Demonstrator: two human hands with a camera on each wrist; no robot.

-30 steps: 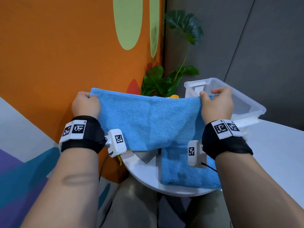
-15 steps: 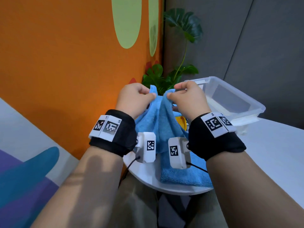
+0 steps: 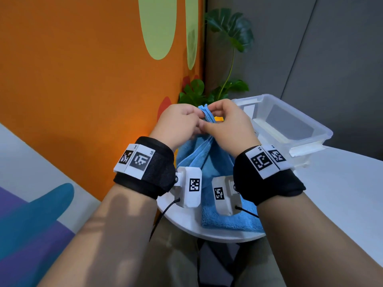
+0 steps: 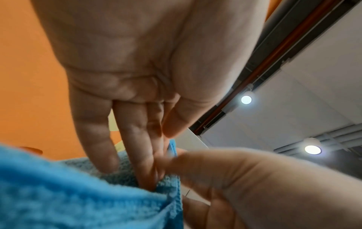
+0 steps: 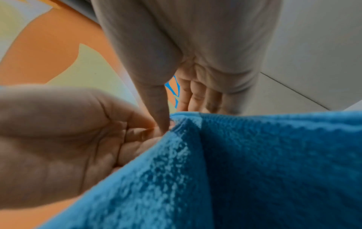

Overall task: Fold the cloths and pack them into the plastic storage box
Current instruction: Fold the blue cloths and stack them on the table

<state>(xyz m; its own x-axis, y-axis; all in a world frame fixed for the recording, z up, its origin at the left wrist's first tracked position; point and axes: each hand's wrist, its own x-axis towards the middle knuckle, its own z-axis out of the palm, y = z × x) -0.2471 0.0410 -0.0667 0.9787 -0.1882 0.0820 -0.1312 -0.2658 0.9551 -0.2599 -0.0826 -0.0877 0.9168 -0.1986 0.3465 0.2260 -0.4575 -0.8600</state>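
Up close, both hands meet above the tabletop (image 3: 342, 193): the left hand (image 3: 178, 123) and right hand (image 3: 226, 125) pinch the gathered top edges of the blue cloth (image 3: 207, 160), which hangs down over another folded blue cloth (image 3: 228, 220). Just beside them to the right stands the plastic storage box (image 3: 319, 129).

An orange wall (image 3: 83, 69) with pale green ovals (image 3: 158, 25) meets a grey wall (image 3: 310, 48) at a corner. A leafy plant (image 3: 226, 59) stands in that corner, behind a white table (image 3: 342, 193). Round ceiling lights (image 4: 246, 99) glow overhead.
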